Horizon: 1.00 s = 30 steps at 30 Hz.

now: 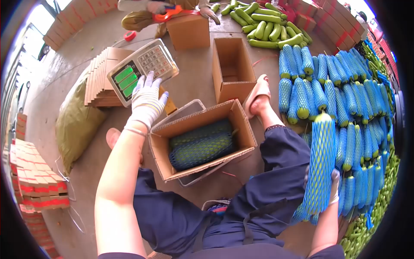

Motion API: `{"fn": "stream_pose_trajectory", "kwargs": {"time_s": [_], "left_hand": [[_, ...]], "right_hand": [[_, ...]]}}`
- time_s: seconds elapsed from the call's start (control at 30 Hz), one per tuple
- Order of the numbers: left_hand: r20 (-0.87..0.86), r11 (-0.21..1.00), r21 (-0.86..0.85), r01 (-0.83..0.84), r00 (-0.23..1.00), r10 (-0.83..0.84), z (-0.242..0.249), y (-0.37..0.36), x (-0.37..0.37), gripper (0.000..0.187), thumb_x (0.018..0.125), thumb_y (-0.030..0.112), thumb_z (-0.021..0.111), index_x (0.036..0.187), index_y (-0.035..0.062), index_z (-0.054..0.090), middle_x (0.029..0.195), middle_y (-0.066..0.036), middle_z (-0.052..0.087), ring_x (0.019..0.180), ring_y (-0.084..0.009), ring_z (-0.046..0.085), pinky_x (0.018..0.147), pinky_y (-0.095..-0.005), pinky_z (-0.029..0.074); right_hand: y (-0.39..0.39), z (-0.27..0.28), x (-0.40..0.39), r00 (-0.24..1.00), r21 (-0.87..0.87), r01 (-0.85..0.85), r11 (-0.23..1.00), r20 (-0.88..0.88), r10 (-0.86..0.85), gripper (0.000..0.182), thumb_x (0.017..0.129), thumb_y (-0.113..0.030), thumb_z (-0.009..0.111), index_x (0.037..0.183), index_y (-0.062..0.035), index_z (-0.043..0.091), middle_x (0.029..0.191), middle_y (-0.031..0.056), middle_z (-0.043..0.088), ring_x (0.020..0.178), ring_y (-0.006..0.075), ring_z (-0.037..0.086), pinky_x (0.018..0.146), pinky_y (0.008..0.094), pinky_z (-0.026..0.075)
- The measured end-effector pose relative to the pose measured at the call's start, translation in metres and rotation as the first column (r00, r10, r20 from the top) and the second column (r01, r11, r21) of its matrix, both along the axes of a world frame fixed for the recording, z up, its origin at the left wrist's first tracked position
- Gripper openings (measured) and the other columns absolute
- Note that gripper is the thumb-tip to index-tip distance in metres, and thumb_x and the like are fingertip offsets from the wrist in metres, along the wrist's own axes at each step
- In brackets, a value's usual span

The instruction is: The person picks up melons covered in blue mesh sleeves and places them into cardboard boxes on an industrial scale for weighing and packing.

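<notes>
My left hand [148, 100], in a pale glove, has its fingers apart at the lower edge of the digital scale's panel [156, 60], beside its green-lit display. My right hand [335, 186], also gloved and partly hidden, holds a long green vegetable in blue netting [320, 159] upright at my right. Between my legs an open cardboard box [160, 159] stands on the scale's metal platform [196, 104]. Netted green vegetables [202, 151] lie inside the box.
Rows of netted vegetables [340, 103] fill the right side. An open box [235, 93] stands ahead, a loose vegetable pile [267, 26] behind it. Another person's gloved hand [210, 15] is by a closed box [188, 32]. Flat cartons [101, 82] and a sack [77, 123] lie left.
</notes>
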<state>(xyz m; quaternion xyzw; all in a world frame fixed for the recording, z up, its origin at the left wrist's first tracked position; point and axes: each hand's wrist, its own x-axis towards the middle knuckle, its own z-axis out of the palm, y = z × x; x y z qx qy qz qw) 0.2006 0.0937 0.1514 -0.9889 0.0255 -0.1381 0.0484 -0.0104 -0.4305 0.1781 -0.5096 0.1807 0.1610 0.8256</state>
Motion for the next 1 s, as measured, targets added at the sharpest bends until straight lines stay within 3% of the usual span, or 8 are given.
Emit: {"fn": "stream_pose_trajectory", "kwargs": {"time_s": [0.07,0.2,0.37,0.53,0.6,0.7,0.8,1.0], "left_hand": [[-0.243,0.991,-0.068,-0.116,0.965,0.096,0.009,-0.004,0.021,0.064,0.089,0.035,0.067,0.145,0.0105,0.045,0.154,-0.017,0.04,0.132,-0.0382,0.048,0.11,-0.043,0.041],[-0.234,0.991,-0.054,-0.125,0.966,0.109,-0.011,0.013,0.05,0.077,0.091,0.039,0.064,0.154,0.0104,0.029,0.155,-0.019,0.037,0.132,-0.0344,0.049,0.108,-0.04,0.044],[-0.324,0.98,-0.041,-0.197,0.93,0.173,-0.002,0.006,0.049,0.076,0.091,0.04,0.063,0.153,0.0082,0.031,0.153,-0.021,0.038,0.133,-0.0341,0.049,0.108,-0.0399,0.043],[-0.129,0.994,-0.108,-0.033,0.992,0.019,-0.018,0.01,0.05,0.073,0.09,0.041,0.063,0.15,0.0099,0.036,0.152,-0.018,0.041,0.121,-0.0369,0.058,0.102,-0.0416,0.049],[0.018,0.977,-0.137,0.163,0.987,-0.162,-0.025,-0.007,0.041,0.07,0.09,0.039,0.064,0.148,0.0091,0.038,0.151,-0.021,0.04,0.121,-0.0384,0.057,0.104,-0.0436,0.047],[0.128,0.75,-0.591,0.297,0.953,-0.276,0.022,-0.074,-0.012,0.049,0.089,0.011,0.067,0.136,0.0032,0.053,0.139,-0.023,0.052,0.117,-0.0332,0.059,0.089,-0.0342,0.054],[0.217,0.617,-0.65,0.443,0.887,-0.408,0.031,-0.094,-0.05,0.039,0.09,0.005,0.065,0.128,0.0013,0.06,0.131,-0.02,0.059,0.104,-0.0293,0.065,0.08,-0.0276,0.054],[-0.189,0.741,-0.557,0.376,0.811,-0.553,0.032,-0.1,-0.09,0.034,0.091,0.015,0.065,0.124,0.0046,0.063,0.12,-0.018,0.065,0.107,-0.0357,0.065,0.094,-0.0401,0.051]], "right_hand": [[-0.004,-0.018,-0.017,0.993,-0.013,0.108,0.994,-0.041,-0.108,0.091,0.07,-0.07,0.074,0.125,0.0003,0.054,0.107,0.0153,0.065,0.088,0.0277,0.069,0.077,0.0398,0.06],[0.007,-0.028,-0.016,0.976,0.182,0.214,0.96,-0.077,-0.204,0.1,0.07,-0.072,0.075,0.137,-0.0045,0.044,0.11,0.0157,0.062,0.09,0.0297,0.068,0.077,0.0419,0.06],[-0.002,-0.04,-0.014,0.981,0.232,0.196,0.953,-0.044,-0.191,0.1,0.071,-0.071,0.074,0.14,-0.0051,0.042,0.111,0.0154,0.061,0.09,0.0299,0.068,0.076,0.0425,0.06],[-0.01,-0.048,-0.012,0.988,0.29,0.154,0.945,-0.018,-0.155,0.101,0.072,-0.069,0.074,0.142,-0.0048,0.041,0.112,0.0163,0.061,0.09,0.0312,0.068,0.077,0.0443,0.06],[-0.02,-0.058,-0.018,0.992,0.308,0.123,0.943,0.0,-0.129,0.1,0.073,-0.068,0.074,0.142,-0.0048,0.04,0.112,0.0166,0.061,0.091,0.0317,0.068,0.077,0.0448,0.06],[-0.021,-0.062,-0.023,0.987,0.388,0.15,0.909,-0.009,-0.159,0.099,0.074,-0.066,0.074,0.143,-0.0048,0.039,0.116,0.017,0.06,0.095,0.0325,0.067,0.08,0.0461,0.059],[-0.034,-0.078,-0.029,0.988,0.488,0.14,0.862,-0.011,-0.154,0.1,0.075,-0.065,0.074,0.145,-0.0043,0.037,0.119,0.0169,0.058,0.099,0.0331,0.065,0.083,0.047,0.058],[-0.014,-0.071,-0.023,0.986,0.648,0.098,0.755,0.038,-0.161,0.1,0.078,-0.064,0.069,0.146,-0.0006,0.034,0.12,0.0172,0.057,0.103,0.0313,0.062,0.089,0.043,0.054]]}}
